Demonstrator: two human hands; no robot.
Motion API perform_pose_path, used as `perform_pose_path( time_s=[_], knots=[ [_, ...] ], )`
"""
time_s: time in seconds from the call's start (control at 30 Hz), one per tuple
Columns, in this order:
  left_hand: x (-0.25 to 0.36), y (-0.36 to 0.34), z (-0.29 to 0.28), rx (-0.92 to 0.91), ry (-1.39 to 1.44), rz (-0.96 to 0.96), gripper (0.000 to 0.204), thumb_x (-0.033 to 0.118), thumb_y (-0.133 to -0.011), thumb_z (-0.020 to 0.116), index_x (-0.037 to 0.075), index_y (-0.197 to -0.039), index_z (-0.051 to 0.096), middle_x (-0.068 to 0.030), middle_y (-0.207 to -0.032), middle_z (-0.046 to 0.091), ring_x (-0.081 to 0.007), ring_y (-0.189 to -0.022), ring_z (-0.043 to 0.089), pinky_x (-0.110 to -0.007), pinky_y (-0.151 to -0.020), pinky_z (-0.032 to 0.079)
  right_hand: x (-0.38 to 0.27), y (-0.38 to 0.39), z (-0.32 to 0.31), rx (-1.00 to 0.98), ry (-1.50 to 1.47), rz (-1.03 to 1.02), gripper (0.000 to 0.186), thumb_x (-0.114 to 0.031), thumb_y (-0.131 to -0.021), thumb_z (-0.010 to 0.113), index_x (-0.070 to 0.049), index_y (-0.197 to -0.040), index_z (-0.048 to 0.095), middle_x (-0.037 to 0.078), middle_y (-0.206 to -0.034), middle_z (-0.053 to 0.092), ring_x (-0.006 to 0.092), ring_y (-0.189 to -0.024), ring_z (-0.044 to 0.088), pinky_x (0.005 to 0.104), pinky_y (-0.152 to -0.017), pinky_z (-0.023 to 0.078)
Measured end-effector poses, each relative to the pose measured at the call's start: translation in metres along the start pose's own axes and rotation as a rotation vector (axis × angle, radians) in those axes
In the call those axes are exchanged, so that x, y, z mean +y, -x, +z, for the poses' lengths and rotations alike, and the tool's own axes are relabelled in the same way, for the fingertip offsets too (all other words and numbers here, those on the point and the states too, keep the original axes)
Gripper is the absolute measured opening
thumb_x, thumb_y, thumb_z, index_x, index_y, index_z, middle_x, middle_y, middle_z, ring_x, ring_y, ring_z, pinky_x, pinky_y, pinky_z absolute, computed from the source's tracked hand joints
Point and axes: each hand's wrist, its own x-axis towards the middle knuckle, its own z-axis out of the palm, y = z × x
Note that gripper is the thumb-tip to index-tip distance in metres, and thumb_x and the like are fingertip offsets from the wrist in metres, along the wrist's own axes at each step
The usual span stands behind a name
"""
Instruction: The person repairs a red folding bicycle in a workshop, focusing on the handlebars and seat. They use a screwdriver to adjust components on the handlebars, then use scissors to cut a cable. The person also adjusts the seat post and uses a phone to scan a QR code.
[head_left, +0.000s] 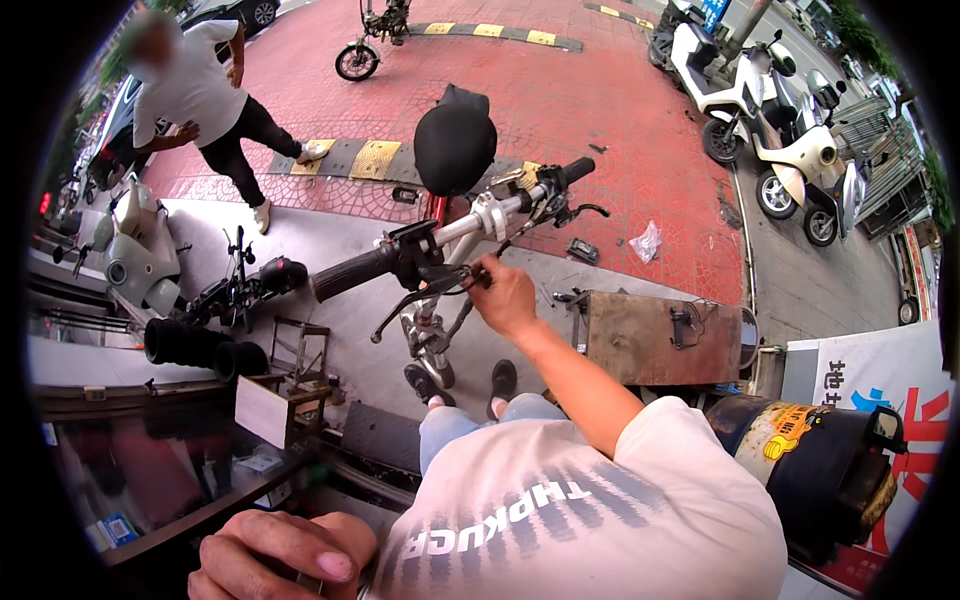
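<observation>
The right hand (503,297) reaches up from the lower right. Its fingers are closed in a pinch on the black brake lever (415,300), at the pivot end, where thin dark cables meet the silver metal handlebar with black rubber grips (470,228). That bar lies just above centre, slanting from 9 o'clock up towards 1 o'clock.

The left hand (283,553) sits at 7 o'clock with its fingers curled and knuckles up. I cannot tell what it holds, if anything. It is at the edge of a dark glass display counter (170,480).

Only one hand steadies the bar, so the bar could swing on its stem and pull the lever out of the pinch, or catch a fingertip at the pivot. The black open-toed sandals (470,380) rest right beside the stem's lower metal parts, so any drop or tilt of the front end would land on the toes.

At 11 o'clock a person in a white shirt (190,90) stands well apart.
</observation>
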Motion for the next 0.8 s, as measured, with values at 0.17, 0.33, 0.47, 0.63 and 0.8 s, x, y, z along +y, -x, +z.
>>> perform_pose_path(
  time_s=[0.17, 0.33, 0.47, 0.63, 0.8],
  knots=[
    [-0.008, -0.002, -0.003, -0.056, 0.028, 0.128, 0.029, 0.040, -0.105, 0.053, 0.016, -0.114, 0.065, -0.0086, -0.109, 0.059, -0.0282, -0.106, 0.054, -0.046, -0.100, 0.045, 0.011, 0.006, 0.015, 0.129, 0.138, -0.051, 0.018, -0.019, -0.089, 0.073, -0.009, -0.098, 0.061, 0.014, -0.076, 0.072, 0.0394, -0.072, 0.070, 0.0498, -0.062, 0.054],
    [0.003, 0.006, -0.016, -0.062, 0.030, -0.078, 0.028, 0.038, -0.104, 0.056, 0.016, -0.118, 0.066, -0.0084, -0.112, 0.059, -0.0311, -0.108, 0.053, -0.046, -0.101, 0.046, 0.019, 0.009, 0.018, 0.184, 0.067, -0.081, 0.017, -0.017, -0.089, 0.072, -0.009, -0.098, 0.061, 0.014, -0.075, 0.072, 0.0390, -0.072, 0.071, 0.0484, -0.061, 0.054],
    [0.009, 0.010, -0.026, -0.078, -0.021, -0.144, 0.028, 0.038, -0.104, 0.057, 0.016, -0.119, 0.066, -0.0085, -0.113, 0.060, -0.0320, -0.109, 0.053, -0.047, -0.101, 0.046, 0.021, 0.012, 0.013, 0.156, 0.109, -0.068, 0.018, -0.016, -0.089, 0.072, -0.008, -0.101, 0.062, 0.014, -0.078, 0.072, 0.0373, -0.073, 0.072, 0.0459, -0.063, 0.055],
    [0.003, 0.012, -0.026, -0.075, -0.009, -0.065, 0.028, 0.037, -0.103, 0.058, 0.016, -0.120, 0.066, -0.0088, -0.116, 0.061, -0.0310, -0.110, 0.053, -0.047, -0.100, 0.045, 0.024, 0.015, 0.013, -0.022, -0.298, 0.027, 0.028, -0.014, -0.089, 0.069, -0.005, -0.113, 0.060, 0.016, -0.080, 0.073, 0.0361, -0.074, 0.072, 0.0446, -0.067, 0.056],
    [-0.011, 0.031, -0.034, -0.010, 0.006, 0.041, 0.029, 0.037, -0.104, 0.057, 0.016, -0.122, 0.065, -0.0063, -0.121, 0.062, -0.0260, -0.111, 0.056, -0.047, -0.099, 0.043, 0.023, 0.004, -0.010, -0.052, -0.200, -0.075, 0.027, -0.013, -0.090, 0.067, -0.005, -0.115, 0.059, 0.016, -0.082, 0.072, 0.0403, -0.078, 0.071, 0.0458, -0.070, 0.055]
  ],
)
